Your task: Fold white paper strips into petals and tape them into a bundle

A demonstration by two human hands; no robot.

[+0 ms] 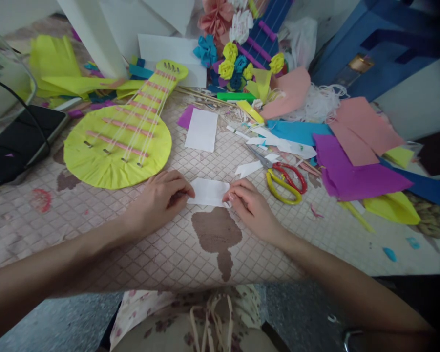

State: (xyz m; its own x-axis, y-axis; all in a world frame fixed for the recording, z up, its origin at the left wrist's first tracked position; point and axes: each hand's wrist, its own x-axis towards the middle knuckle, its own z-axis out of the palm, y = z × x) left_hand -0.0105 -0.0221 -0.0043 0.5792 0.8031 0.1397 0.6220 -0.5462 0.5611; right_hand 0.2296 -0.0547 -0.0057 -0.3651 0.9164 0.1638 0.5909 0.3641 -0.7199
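Note:
A small white paper strip (210,192) lies flat near the table's front edge, between my two hands. My left hand (168,195) pinches its left end, fingers curled. At its right end, my right hand (251,208) has thumb and fingers pressed together on the paper. A second white paper piece (201,130) rests just behind, partly over a purple scrap (186,117). Scissors with red and yellow handles (283,188) lie to the right of my right hand. Behind my left hand is a yellow paper lute shape (119,146) with pink bars and white strings.
A black phone (25,142) with a cable lies at the far left. Purple paper (355,171), pink paper (366,129) and other scraps cover the right side. Paper flowers (227,68) and a blue stringed shape (265,36) stand at the back.

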